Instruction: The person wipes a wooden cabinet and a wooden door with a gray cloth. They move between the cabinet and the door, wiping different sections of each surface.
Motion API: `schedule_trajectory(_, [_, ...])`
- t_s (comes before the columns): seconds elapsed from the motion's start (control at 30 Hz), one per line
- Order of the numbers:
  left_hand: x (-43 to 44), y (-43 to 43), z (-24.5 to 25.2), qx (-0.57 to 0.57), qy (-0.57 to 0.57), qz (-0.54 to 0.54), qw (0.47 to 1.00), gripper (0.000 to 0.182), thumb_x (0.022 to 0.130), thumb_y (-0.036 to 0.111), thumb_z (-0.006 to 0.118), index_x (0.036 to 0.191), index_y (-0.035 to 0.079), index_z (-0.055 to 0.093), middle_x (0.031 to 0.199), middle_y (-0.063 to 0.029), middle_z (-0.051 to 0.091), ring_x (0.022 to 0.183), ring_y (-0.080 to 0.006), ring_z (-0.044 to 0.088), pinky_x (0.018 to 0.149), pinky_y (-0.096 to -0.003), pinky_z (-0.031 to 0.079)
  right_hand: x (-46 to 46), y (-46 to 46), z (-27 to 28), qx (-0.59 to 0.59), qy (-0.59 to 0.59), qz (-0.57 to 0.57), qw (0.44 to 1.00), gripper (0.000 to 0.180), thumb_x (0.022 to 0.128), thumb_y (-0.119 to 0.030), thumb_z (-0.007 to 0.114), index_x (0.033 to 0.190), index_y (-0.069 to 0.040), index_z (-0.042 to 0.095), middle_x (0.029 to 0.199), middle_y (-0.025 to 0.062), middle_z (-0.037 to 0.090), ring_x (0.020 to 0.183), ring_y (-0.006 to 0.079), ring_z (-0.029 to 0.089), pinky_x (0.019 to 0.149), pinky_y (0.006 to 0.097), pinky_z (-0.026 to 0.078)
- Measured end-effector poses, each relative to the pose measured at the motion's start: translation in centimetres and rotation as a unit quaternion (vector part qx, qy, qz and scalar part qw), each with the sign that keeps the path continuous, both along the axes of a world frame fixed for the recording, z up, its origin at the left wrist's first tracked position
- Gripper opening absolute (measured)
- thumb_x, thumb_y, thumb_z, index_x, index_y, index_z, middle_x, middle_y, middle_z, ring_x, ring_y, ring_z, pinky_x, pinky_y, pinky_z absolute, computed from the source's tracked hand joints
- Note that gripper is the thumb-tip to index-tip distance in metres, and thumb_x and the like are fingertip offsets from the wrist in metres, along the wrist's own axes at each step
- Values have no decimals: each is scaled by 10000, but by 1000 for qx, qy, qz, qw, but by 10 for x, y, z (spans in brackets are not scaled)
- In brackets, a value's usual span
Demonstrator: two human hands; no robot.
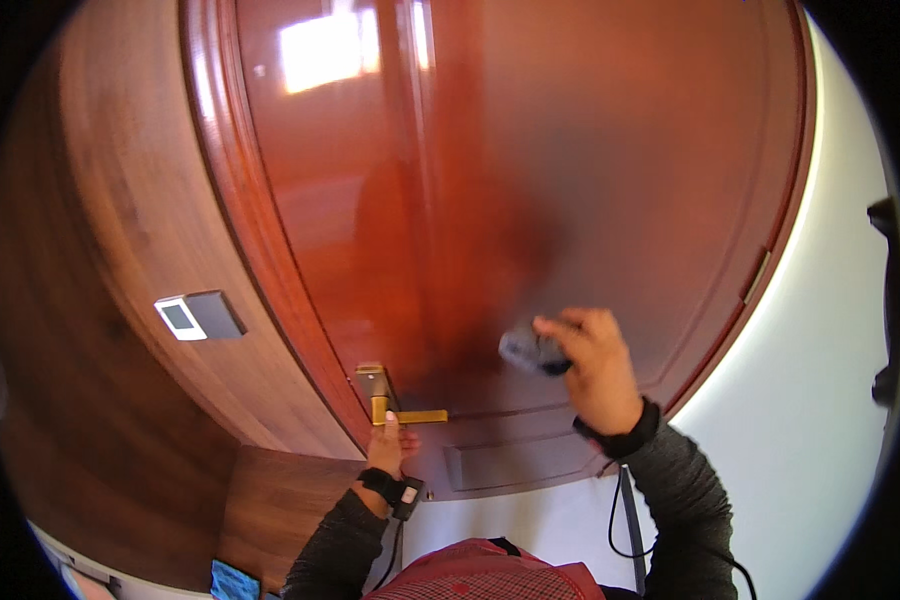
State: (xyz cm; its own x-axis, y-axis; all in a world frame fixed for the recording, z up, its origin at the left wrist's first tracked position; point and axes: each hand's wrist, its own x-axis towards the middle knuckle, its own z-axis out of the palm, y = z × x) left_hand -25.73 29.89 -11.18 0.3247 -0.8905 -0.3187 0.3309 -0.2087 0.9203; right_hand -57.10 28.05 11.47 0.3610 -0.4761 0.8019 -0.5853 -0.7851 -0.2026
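Observation:
A reddish-brown wooden door (pixel 450 225) with a glossy surface fills the middle of the view. My left hand (pixel 392 444) is at the brass lever handle (pixel 424 417), thumb on the lever near its pivot; whether the fingers close round it is unclear. My right hand (pixel 598 367) is raised before the door's lower right part. Between its fingers and thumb is a blurred greyish, crumpled thing (pixel 529 350), perhaps a cloth, with a dark part beneath. Whether it touches the door cannot be told.
Left of the door, a wall panel with a small screen (pixel 182 317) is fixed to wood panelling (pixel 135 210). A blue cloth-like item (pixel 234 581) lies at the lower left. Black cables (pixel 615 525) hang by my right sleeve. A pale wall (pixel 787 420) stands at the right.

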Motion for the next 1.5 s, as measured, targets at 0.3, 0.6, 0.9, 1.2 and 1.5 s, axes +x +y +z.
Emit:
schedule_trajectory(0.3, [-12, 37, -28, -9, -38, -107, 994, 441, 1005, 470, 511, 992, 30, 518, 830, -101, 634, 703, -185, 653, 638, -317, 553, 52, -49, 164, -365, 39, -80, 927, 362, 816, -8, 547, 1143, -98, 672, 1033, 134, 601, 963, 340, 563, 830, 428, 472])
schedule_trajectory(0.6, [12, 101, -95, 91, -106, -140, 980, 434, 1003, 427, 527, 996, -4, 578, 866, -112, 648, 743, -187, 656, 670, -322, 561, 91, -93, 319, -474, -48, -186, 859, 224, 893, -164, 548, 981, -138, 753, 931, 113, 642, 949, 301, 596, 852, 398, 486])
schedule_trajectory(0.9, [52, 173, -168, 201, -91, -105, 970, 386, 1001, 377, 556, 991, -6, 504, 906, -173, 649, 738, -248, 673, 640, -381, 585, 99, -111, 183, -470, 80, -195, 857, 470, 828, -91, 531, 1281, -184, 615, 1212, 121, 588, 1100, 306, 548, 832, 422, 440])
schedule_trajectory(1.2, [52, 169, -168, 163, -139, -116, 970, 385, 1006, 339, 548, 1003, -44, 576, 870, -161, 661, 735, -248, 682, 646, -369, 587, 101, -82, 50, -351, 309, -41, 883, 321, 850, -204, 556, 1153, -136, 638, 1164, 55, 604, 1103, 197, 553, 965, 392, 421])
schedule_trajectory(1.5, [50, 195, -165, 173, -134, -66, 974, 367, 998, 317, 566, 999, -50, 590, 870, -140, 671, 748, -222, 684, 667, -352, 588, 168, -71, 296, -236, 188, -246, 921, 175, 910, -211, 602, 998, -207, 753, 923, 68, 678, 857, 227, 611, 781, 404, 488])
